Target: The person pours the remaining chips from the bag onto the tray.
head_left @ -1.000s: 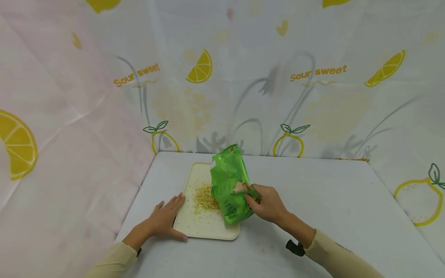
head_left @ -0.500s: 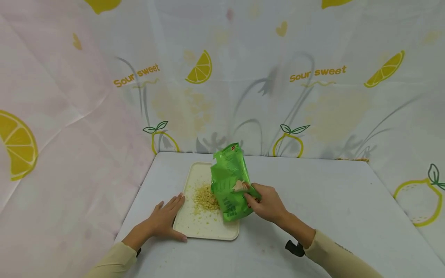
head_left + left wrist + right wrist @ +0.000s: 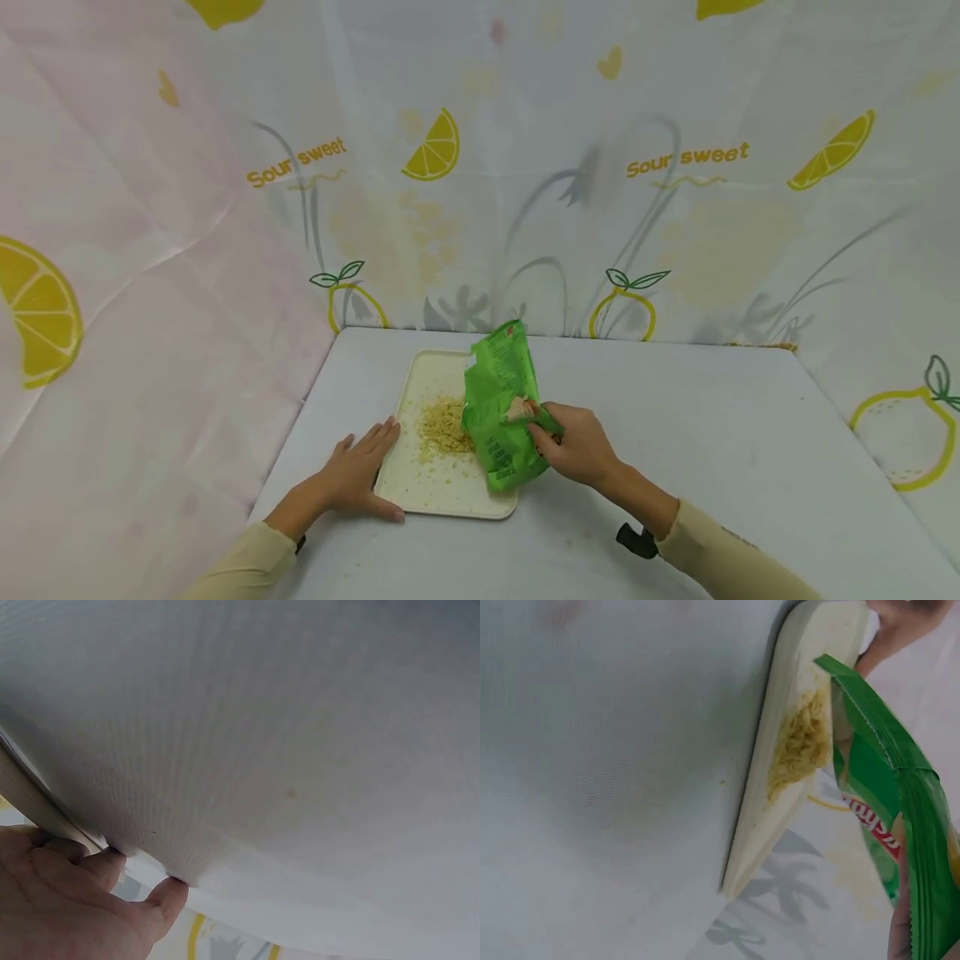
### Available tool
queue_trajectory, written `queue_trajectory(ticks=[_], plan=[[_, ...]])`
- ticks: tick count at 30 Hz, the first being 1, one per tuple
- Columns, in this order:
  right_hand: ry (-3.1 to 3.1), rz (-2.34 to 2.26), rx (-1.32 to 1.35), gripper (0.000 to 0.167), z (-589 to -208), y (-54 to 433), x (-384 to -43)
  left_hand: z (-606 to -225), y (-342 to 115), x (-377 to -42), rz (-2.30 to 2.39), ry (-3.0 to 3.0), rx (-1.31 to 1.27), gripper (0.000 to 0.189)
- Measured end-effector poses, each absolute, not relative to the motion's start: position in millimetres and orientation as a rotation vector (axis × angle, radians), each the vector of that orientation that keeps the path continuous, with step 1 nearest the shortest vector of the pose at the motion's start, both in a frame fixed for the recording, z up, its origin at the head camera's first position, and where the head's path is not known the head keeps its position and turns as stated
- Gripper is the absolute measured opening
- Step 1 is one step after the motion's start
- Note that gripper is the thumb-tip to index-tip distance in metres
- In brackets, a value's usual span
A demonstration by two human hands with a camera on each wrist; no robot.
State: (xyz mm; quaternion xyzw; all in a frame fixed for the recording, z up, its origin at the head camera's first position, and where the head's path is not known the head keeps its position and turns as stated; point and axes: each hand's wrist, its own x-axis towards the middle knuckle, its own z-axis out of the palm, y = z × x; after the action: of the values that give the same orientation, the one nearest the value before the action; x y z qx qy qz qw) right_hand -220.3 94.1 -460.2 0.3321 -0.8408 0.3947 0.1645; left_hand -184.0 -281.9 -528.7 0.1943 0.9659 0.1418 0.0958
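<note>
My right hand [image 3: 581,442] pinches the edge of a green snack bag [image 3: 498,383], which is tilted over the right part of a cream tray [image 3: 465,503]. A heap of yellow crumbs [image 3: 444,427] lies in the tray, partly covered by the bag. In the right wrist view the bag [image 3: 889,742] hangs beside the crumbs [image 3: 802,742]. With fingers spread, my left hand [image 3: 356,475] rests at the tray's left edge. The left wrist view shows that hand [image 3: 90,900] against the tray's side [image 3: 37,799].
A white table [image 3: 675,433] stretches to the right of the tray. Behind it hangs a cloth backdrop [image 3: 540,167] with lemon prints, and another cloth wall [image 3: 150,292] borders the left side. A few stray crumbs lie near the table's front left.
The bag rises slightly, then shifts down and to the right over the tray, still held by the right hand. My left hand stays in place.
</note>
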Motion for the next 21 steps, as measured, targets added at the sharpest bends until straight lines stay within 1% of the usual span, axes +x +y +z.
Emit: queue_trajectory(ticks=[12, 21], plan=[[-2.411, 1.142, 0.925, 0.013, -457.8, 95.0, -221.0, -523.8, -280.3, -184.1, 0.413, 2.872, 0.578, 0.139], [-2.433, 1.129, 0.925, 0.007, -463.1, 94.5, -220.4, -524.5, -279.9, -183.2, 0.416, 2.856, 0.567, 0.139]])
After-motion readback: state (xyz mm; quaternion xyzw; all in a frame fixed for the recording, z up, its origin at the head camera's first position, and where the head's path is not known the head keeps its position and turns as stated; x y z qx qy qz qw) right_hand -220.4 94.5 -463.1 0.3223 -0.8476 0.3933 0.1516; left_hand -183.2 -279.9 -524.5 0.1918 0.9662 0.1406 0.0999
